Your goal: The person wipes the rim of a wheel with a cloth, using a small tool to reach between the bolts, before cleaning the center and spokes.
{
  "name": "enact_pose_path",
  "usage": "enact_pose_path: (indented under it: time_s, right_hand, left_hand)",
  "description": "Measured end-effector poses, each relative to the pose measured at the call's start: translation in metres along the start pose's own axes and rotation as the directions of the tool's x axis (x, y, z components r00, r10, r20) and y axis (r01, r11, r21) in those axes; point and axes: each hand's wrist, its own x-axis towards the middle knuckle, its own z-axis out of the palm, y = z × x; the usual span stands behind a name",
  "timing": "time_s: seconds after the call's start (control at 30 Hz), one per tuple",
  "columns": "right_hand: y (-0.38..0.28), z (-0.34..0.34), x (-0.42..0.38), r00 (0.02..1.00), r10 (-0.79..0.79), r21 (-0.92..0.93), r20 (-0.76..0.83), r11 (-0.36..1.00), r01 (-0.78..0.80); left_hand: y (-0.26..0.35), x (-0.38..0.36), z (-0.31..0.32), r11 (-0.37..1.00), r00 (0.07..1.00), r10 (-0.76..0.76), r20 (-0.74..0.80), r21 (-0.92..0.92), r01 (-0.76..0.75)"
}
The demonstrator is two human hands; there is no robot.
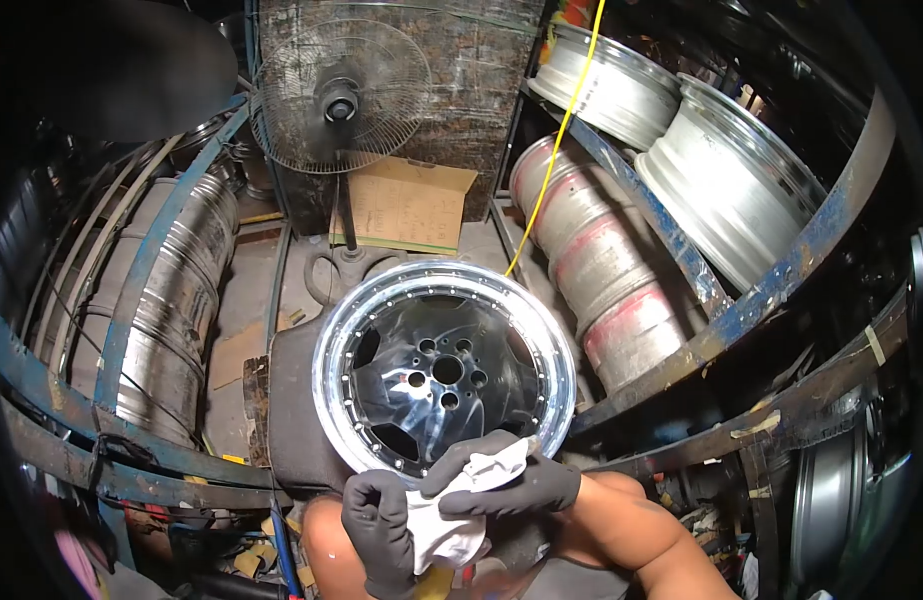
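A polished alloy wheel rim (402, 330) with a shiny riveted lip and dark centre lies face up before me, on a dark padded seat (294, 400). At its near edge I hold a crumpled white cloth (450, 535) in dark grey gloves. My right hand (522, 487) is closed around the upper part of the cloth, just over the rim's lip. Curled fingers of my left hand (379, 530) grip the cloth's left side. Part of the cloth hangs down between both hands, over my lap.
A standing fan (340, 105) is behind the rim, with a cardboard sheet (412, 205) beside it. Blue metal racks flank me, holding stacked wheels on the left (172, 300) and right (602, 260). A yellow cable (555, 150) hangs down behind the rim.
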Motion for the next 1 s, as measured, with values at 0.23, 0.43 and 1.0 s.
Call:
enact_pose_path:
  time_s: [0.23, 0.43, 1.0]
  right_hand:
    - [0.008, 0.003, -0.003, 0.941, 0.283, 0.304, -0.186, 0.927, -0.219]
    - [0.009, 0.015, -0.001, 0.92, 0.279, 0.21, -0.276, 0.951, -0.226]
    - [0.001, 0.009, 0.01, 0.974, -0.225, -0.458, 0.004, 0.866, 0.202]
  left_hand:
    - [0.003, -0.005, -0.007, 0.987, 0.99, 0.013, 0.139, 0.158, -0.035]
    - [0.008, -0.003, -0.008, 0.991, 0.99, -0.088, 0.108, 0.111, 0.076]
    - [-0.029, -0.009, -0.044, 0.904, 0.891, -0.394, 0.227, -0.081, 0.421]
